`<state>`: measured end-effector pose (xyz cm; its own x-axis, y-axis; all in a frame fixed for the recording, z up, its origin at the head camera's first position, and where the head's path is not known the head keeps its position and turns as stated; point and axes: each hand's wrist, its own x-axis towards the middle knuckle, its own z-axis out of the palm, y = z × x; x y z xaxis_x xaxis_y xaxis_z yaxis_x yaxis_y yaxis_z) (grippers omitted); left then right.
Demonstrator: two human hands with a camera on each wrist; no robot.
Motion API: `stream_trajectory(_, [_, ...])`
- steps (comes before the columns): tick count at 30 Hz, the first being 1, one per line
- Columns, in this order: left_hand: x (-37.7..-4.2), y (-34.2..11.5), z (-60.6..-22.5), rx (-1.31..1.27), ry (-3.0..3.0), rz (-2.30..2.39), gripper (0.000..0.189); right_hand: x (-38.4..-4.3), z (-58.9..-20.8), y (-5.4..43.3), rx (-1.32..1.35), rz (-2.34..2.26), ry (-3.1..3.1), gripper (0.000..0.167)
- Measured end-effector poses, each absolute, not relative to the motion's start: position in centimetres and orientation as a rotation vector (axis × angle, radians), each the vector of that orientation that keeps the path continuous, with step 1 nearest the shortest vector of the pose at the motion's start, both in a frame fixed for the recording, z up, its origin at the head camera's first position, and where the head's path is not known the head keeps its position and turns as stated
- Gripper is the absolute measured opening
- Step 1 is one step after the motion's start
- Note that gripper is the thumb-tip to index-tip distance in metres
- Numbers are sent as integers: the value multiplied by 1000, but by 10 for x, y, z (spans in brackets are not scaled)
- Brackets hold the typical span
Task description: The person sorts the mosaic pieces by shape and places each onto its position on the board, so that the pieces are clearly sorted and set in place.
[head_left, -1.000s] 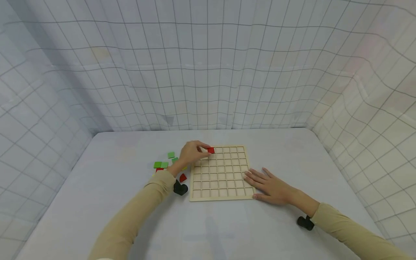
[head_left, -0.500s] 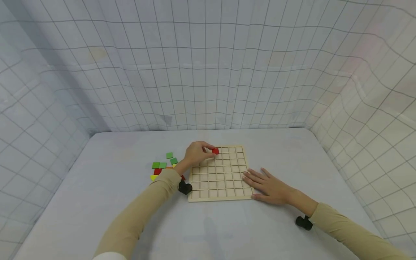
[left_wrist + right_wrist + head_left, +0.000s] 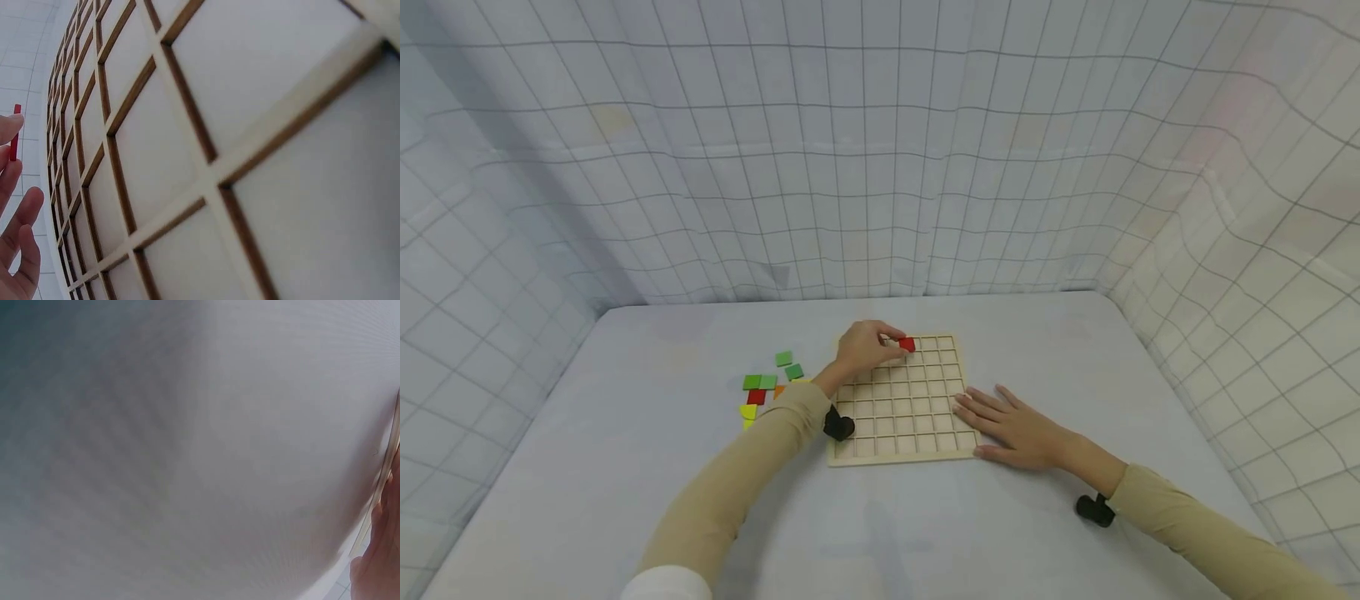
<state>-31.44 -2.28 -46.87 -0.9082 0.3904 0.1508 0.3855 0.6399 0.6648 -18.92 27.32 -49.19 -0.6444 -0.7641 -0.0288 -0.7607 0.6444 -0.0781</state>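
Between thumb and fingers, my left hand (image 3: 867, 345) pinches a red tile (image 3: 907, 344) over the far row of a wooden grid board (image 3: 901, 459). The left wrist view shows that red tile (image 3: 15, 132) edge-on, held at the fingertips above the board's raised slats (image 3: 209, 172). At the board's right edge, my right hand (image 3: 1018, 429) lies flat with its fingers spread, the fingertips over the rim. Only part of the right hand (image 3: 378, 556) and a strip of the board's edge show in the right wrist view.
Left of the board lie loose tiles: green ones (image 3: 752, 382), a red one (image 3: 757, 397), a yellow one (image 3: 748, 412) and an orange one (image 3: 779, 392). My left forearm (image 3: 741, 483) hides some of that area. White gridded curtains (image 3: 880, 167) surround the white table (image 3: 587, 433).
My left hand has moved right along the board's far row with the red tile still pinched. The right hand stays at the board's edge. The whole head view has shifted slightly.
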Motion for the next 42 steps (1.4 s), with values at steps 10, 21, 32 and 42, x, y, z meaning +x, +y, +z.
stream_trajectory(10, [-320,-5,-470,663,2840,1117,31,-189,-486,271,-1317,-103,2789,66])
stream_trajectory(21, [-326,14,-471,716,2837,1090,30,-188,-485,271,-1316,-109,2779,66])
stream_trajectory(32, [-332,30,-473,715,2813,1061,32,-187,-484,270,-1309,-96,2773,66])
stream_trajectory(42, [-333,39,-471,728,2822,1029,33,-188,-485,271,-1319,-94,2771,66])
